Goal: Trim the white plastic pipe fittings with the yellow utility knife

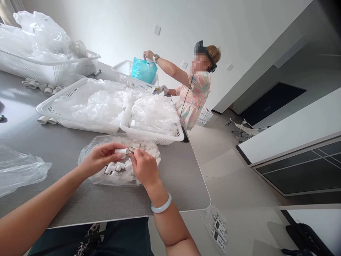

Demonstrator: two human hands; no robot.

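Tube, white, is being worked at its right end, above a clear bag of loose fittings. Bag is lying by the near edge of the surface, toward the near right corner. Left grip is pinching the tube between thumb and fingers; right grip is pinching a small dark piece against the tube's end. Piece is showing too little for naming. Step in hand, as judged: fine work on one tube end. Next move is calling for a steady left pinch and careful right alignment; slipping is risking a drop into the bag. Large basket and small basket are standing just beyond, holding crumpled plastic.
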